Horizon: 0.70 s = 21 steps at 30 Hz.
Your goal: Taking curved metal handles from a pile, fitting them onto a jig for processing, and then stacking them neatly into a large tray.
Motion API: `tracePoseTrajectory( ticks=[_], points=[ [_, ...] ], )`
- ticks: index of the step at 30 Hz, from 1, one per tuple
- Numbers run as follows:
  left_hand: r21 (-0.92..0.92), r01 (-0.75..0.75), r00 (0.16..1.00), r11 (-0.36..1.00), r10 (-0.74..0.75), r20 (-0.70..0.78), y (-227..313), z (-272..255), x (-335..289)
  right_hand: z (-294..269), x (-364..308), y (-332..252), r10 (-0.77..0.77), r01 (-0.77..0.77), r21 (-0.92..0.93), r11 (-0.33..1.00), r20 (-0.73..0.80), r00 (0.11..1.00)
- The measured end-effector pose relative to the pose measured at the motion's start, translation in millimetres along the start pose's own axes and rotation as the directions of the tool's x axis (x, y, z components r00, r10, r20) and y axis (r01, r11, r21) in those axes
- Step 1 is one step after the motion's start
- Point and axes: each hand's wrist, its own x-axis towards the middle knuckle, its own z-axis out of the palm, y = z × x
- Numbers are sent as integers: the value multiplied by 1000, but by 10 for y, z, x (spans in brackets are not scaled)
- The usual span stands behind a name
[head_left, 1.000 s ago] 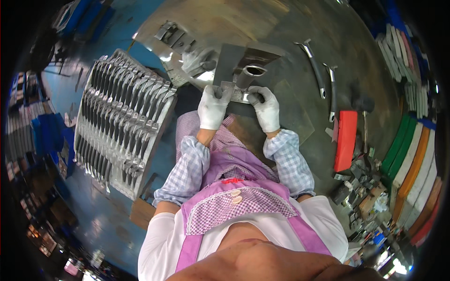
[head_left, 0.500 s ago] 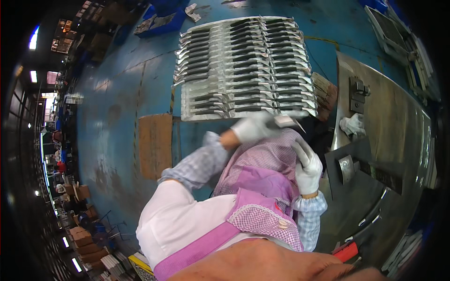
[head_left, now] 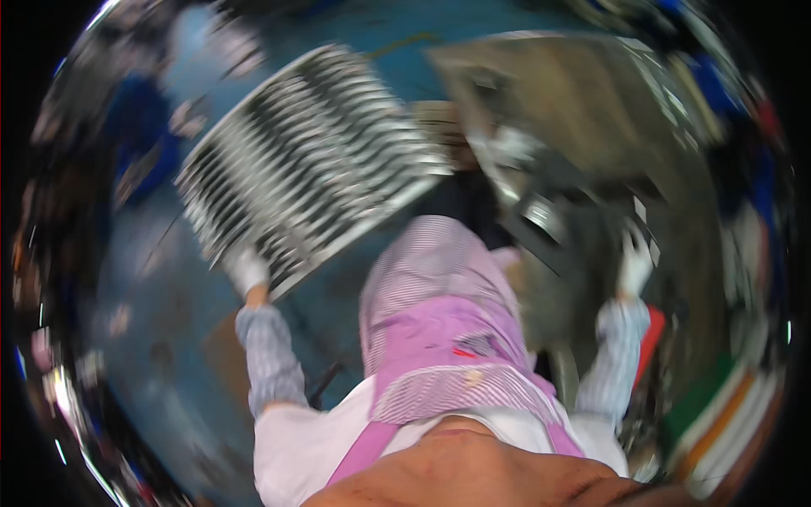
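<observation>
A pale tray (head_left: pixel 341 251) at the left bears rows of knife-like pieces (head_left: pixel 308 139) with dark handles and shiny metal ends, all blurred. My white-gloved left hand (head_left: pixel 247 272) is at the tray's near-left corner, over the ends of the nearest pieces. Its fingers are smeared, and whether it still holds a piece is hidden. Over the workbench at the right, my gloved right hand (head_left: pixel 635 264) reaches forward. Its fingers are beside or on a narrow dark piece with bright ends (head_left: pixel 639 210); blur hides whether they grip it.
A metal workbench (head_left: pixel 583 84) fills the right side. On it are a dark plate with a shiny curved metal block (head_left: pixel 541 216) and a crumpled white glove or cloth (head_left: pixel 514 145). A red object (head_left: pixel 649 342) is beside my right forearm. A blue bin (head_left: pixel 144 127) stands far left.
The view has swung right. My left hand has moved from my lap, where it held a dark-handled metal piece, to the tray's near-left corner. My right hand has gone from my lap to the workbench.
</observation>
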Motion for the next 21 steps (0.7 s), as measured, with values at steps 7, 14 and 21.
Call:
tracePoseTrajectory(
  ticks=[7,14,21],
  points=[
    [-790,-500,847,354,390,-361,2548,-729,-614,-666,464,1127,303,-330,-792,513,-192,933],
    [-648,-761,418,19,779,-468,4167,-1182,-1655,-709,-13,441,616,-563,-305,768,114,780],
    [-644,-765,189,12,960,-206,4531,-938,-2123,-394,-1618,-962,388,-309,238,921,-487,782]
  ],
)
